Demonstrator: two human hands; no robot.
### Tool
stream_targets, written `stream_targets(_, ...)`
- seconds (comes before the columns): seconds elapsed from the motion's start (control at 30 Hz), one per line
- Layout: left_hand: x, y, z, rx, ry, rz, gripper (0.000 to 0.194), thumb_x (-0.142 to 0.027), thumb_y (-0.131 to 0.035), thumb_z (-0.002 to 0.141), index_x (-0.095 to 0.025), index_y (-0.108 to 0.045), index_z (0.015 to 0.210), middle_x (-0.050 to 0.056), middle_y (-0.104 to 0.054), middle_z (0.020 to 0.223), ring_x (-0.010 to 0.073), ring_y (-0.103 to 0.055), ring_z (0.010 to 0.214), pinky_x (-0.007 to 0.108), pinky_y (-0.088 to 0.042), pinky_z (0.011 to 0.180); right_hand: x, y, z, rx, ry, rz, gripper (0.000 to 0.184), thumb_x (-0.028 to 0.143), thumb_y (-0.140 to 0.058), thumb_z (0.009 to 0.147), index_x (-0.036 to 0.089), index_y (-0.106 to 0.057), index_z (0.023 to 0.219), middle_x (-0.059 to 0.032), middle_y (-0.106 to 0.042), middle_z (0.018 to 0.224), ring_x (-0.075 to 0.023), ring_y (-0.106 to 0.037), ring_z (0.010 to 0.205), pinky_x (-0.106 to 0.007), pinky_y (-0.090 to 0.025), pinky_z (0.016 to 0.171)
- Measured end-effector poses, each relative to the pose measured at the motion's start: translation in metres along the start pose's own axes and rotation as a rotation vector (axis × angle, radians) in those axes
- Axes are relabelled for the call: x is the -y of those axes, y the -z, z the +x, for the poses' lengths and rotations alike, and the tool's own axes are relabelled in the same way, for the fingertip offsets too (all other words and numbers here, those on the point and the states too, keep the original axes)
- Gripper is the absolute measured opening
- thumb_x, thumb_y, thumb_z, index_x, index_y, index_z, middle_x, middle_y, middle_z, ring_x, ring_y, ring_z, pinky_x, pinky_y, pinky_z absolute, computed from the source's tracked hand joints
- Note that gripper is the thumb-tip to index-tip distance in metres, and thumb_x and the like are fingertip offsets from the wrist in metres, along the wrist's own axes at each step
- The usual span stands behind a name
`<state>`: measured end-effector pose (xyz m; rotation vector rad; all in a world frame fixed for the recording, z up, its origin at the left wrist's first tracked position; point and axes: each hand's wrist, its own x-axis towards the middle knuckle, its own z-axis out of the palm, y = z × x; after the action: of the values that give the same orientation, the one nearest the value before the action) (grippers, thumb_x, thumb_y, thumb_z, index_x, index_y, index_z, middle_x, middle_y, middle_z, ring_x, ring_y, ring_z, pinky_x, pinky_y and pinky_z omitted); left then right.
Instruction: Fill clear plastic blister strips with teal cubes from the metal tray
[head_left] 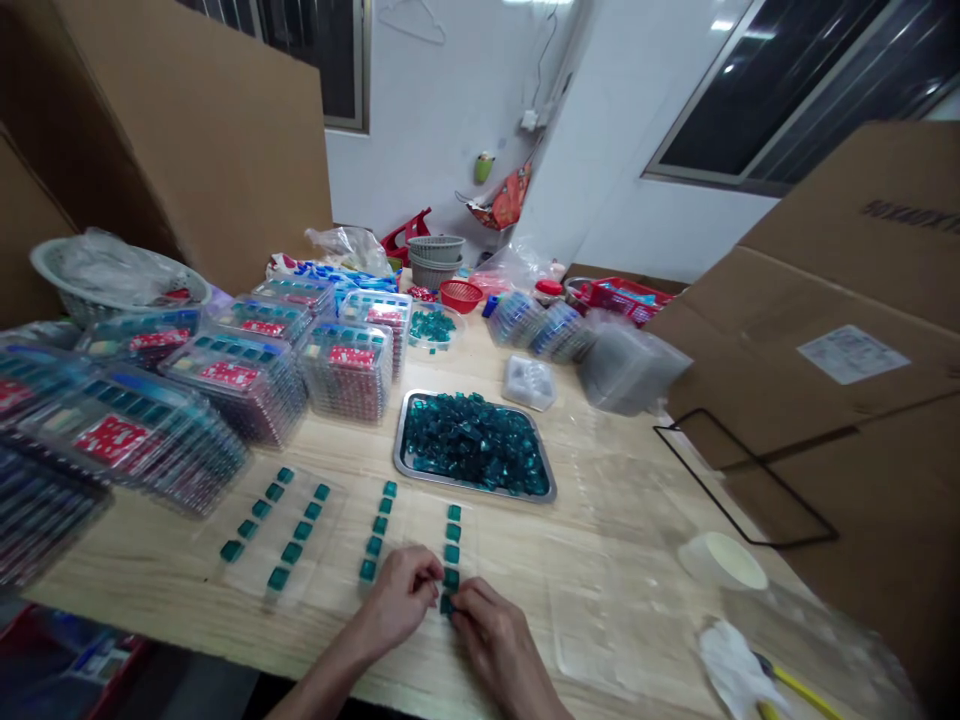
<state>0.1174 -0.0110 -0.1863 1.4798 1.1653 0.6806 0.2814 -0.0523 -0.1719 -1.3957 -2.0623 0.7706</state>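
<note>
Two hands (450, 615), fingers (460, 600) pinched on teal cube (448, 604) at near end of straight row (452, 545) pointing fwd

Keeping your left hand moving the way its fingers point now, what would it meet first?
Probably a teal square piece low in the rightmost row. The fingertips of the left hand are right beside it, pointing toward it. Depth is hard to judge here, so they may already touch it.

Left hand (397, 600), right hand (499, 645); both pinching
</note>
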Motion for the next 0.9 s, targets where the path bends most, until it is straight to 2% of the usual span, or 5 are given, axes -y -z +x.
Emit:
stream_targets(0.33,-0.008,-0.007,-0.002,-0.072,-0.051,0.25,0.018,-0.006,-0.048,0.065,-0.016,-0.061,0.071,0.003,-0.061,0.071,0.0163,-0.055,0.07,0.025,-0.039,0.065,-0.009,-0.006,-0.003,-0.026,0.071,0.032,0.014,0.017,-0.045,0.088,0.02,-0.057,0.082,-0.0042,-0.061,0.078,-0.0162,-0.062,0.07,-0.023,-0.048,0.062)
stream_targets(0.47,-0.003,-0.008,-0.005,-0.035,-0.048,0.26,0.012,-0.012,-0.048,0.07,-0.017,-0.059,0.067,0.003,-0.059,0.067,0.0169,-0.055,0.068,0.026,-0.039,0.063,-0.007,0.003,-0.017,-0.14,0.064,0.091,0.013,0.017,-0.045,0.088,0.02,-0.058,0.087,-0.0043,-0.062,0.079,-0.0155,-0.062,0.075,-0.022,-0.05,0.067)
stream_targets(0.7,0.009,-0.002,0.004,0.081,-0.058,0.217,0.018,-0.032,-0.049,0.078,-0.019,-0.059,0.072,0.001,-0.059,0.065,0.016,-0.055,0.061,0.024,-0.04,0.055,-0.058,0.051,-0.057,-0.574,-0.297,-0.31,0.019,0.021,-0.042,0.087,0.02,-0.061,0.088,-0.0097,-0.064,0.094,-0.0209,-0.064,0.091,-0.031,-0.052,0.079)
stream_targets(0.8,0.006,-0.003,0.005,0.082,-0.026,0.234,0.018,-0.032,-0.049,0.077,-0.019,-0.058,0.069,0.0,-0.057,0.061,0.0152,-0.053,0.059,0.023,-0.038,0.054,-0.083,0.067,-0.068,-0.596,-0.449,-0.488,0.025,0.023,-0.04,0.082,0.018,-0.061,0.095,-0.0122,-0.065,0.097,-0.0252,-0.064,0.093,-0.036,-0.053,0.079)
stream_targets(0.9,0.0,-0.006,0.004,0.025,0.001,0.246,0.014,-0.027,-0.049,0.075,-0.018,-0.057,0.067,0.0,-0.056,0.06,0.0146,-0.052,0.058,0.023,-0.037,0.053,-0.092,0.069,-0.066,-0.492,-0.509,-0.518,0.027,0.025,-0.037,0.08,0.019,-0.062,0.088,-0.0106,-0.066,0.09,-0.025,-0.066,0.084,-0.036,-0.053,0.071)
